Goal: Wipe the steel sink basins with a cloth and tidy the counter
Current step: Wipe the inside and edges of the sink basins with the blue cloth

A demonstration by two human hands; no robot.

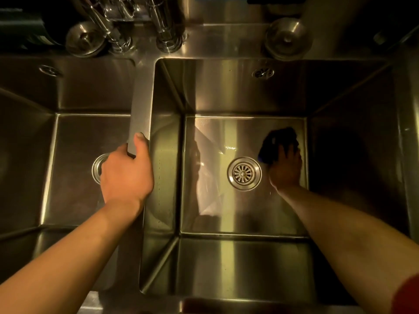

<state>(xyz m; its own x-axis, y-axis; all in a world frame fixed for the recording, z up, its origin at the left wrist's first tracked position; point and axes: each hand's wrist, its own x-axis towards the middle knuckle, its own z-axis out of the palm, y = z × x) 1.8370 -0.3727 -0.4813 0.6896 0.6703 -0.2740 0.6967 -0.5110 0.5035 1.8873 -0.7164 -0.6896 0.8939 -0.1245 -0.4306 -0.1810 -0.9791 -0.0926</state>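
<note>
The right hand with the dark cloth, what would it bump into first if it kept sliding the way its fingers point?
Probably the back wall of the right steel sink basin. The right hand presses the dark crumpled cloth on the basin floor, fingers pointing away from the person; only bare floor shows between.

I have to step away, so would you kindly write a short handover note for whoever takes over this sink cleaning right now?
Left hand: grips the divider between the two basins, thumb on top, bracing.
Right hand: down in the right basin, pressing a dark cloth onto the floor just right of the drain strainer.
Done: wiping of the right basin floor is under way; how much is already wiped cannot be told.
Left: finish the right basin, wipe the left basin, then tidy the counter by the taps.
</note>
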